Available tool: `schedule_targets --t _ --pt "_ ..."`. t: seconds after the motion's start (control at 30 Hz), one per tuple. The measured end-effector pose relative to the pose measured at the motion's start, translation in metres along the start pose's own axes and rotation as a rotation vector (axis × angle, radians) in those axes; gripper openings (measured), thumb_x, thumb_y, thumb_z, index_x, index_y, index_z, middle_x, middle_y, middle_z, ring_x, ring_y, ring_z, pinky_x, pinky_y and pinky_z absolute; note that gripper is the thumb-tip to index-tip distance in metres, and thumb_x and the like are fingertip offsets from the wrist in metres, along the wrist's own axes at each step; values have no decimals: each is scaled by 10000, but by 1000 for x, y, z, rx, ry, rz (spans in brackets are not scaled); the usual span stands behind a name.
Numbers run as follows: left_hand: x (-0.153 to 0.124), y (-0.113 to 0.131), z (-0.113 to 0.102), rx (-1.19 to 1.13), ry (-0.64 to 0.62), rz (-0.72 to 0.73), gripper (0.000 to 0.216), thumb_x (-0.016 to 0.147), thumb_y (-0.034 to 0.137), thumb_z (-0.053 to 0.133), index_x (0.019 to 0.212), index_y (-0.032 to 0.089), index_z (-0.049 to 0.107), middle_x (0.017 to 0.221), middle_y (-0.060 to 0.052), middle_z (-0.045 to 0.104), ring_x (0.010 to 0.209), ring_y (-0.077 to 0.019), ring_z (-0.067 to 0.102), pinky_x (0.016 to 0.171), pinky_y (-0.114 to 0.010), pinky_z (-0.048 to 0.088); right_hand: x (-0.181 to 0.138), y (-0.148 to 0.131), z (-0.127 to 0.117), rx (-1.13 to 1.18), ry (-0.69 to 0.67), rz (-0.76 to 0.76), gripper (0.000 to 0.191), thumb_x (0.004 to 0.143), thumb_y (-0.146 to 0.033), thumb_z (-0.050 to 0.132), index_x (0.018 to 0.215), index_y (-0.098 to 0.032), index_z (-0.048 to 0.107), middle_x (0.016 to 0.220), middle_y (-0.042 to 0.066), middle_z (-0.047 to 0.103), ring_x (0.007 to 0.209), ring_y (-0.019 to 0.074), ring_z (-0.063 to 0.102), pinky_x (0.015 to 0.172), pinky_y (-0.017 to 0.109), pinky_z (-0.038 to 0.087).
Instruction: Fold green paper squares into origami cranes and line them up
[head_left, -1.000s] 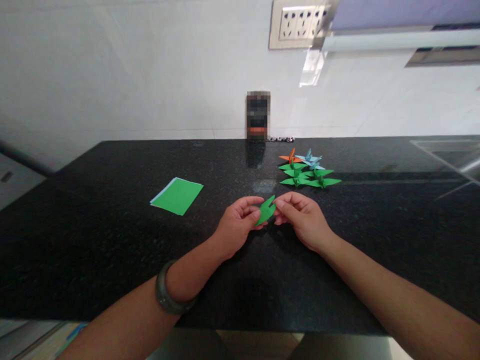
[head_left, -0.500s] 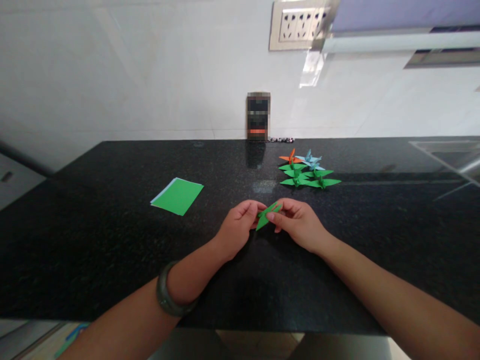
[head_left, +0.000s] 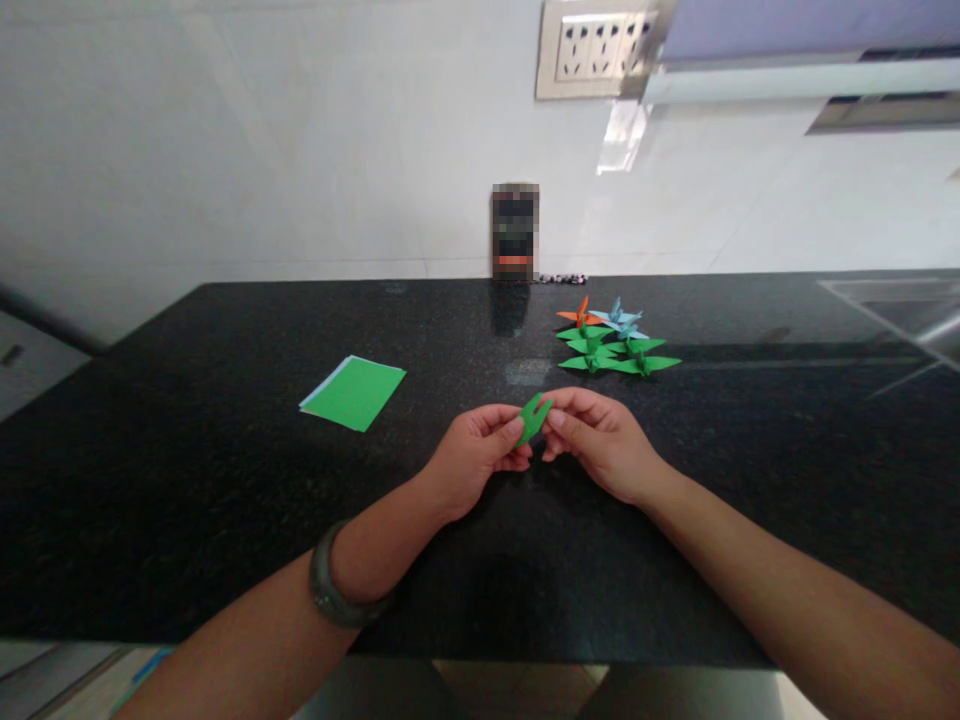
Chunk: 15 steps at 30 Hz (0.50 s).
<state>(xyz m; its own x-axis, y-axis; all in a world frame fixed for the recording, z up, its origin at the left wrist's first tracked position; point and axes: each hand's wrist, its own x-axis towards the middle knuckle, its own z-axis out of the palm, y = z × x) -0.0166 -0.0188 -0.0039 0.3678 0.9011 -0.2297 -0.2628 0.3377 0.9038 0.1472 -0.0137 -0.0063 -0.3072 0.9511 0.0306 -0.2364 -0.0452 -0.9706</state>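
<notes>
A small folded piece of green origami paper (head_left: 533,420) is held between my hands, above the front middle of the dark counter. Two narrow points with a slit between them face up and to the right. My left hand (head_left: 480,450) pinches its lower left part between thumb and fingers. With thumb and forefinger, my right hand (head_left: 596,440) grips the point on the right side. The fingers behind the paper are partly hidden. Beyond my right hand stand several folded paper cranes: green cranes (head_left: 643,364), an orange crane (head_left: 582,314) and light blue cranes (head_left: 618,312).
A stack of square paper (head_left: 354,394), green on top, lies on the black speckled counter (head_left: 225,480) to the left. A phone-like device (head_left: 515,232), its screen pixelated, leans on the white wall with a beaded strap (head_left: 564,280) beside it. A socket panel (head_left: 600,48) is above.
The green paper has been turned, so its slit and two points now face up. My left thumb has moved onto its lower part, and my right fingers have shifted to one point.
</notes>
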Motion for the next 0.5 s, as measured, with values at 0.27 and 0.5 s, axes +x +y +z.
schedule_targets --t 0.27,0.5 --pt "0 1 0 -13 -9 -25 256 691 359 672 788 128 616 587 18 565 525 -65 518 569 -218 467 0 -3 1 -12 -1 -3 243 690 -340 701 817 -168 587 681 -9 607 530 79 550 521 224 505" --pt "-2 2 5 56 110 84 268 641 333 714 774 129 602 663 9 617 583 -79 565 606 -228 474 2 1 -3 -8 -12 -20 199 721 -314 677 839 -170 606 687 -11 601 557 80 560 540 222 498"
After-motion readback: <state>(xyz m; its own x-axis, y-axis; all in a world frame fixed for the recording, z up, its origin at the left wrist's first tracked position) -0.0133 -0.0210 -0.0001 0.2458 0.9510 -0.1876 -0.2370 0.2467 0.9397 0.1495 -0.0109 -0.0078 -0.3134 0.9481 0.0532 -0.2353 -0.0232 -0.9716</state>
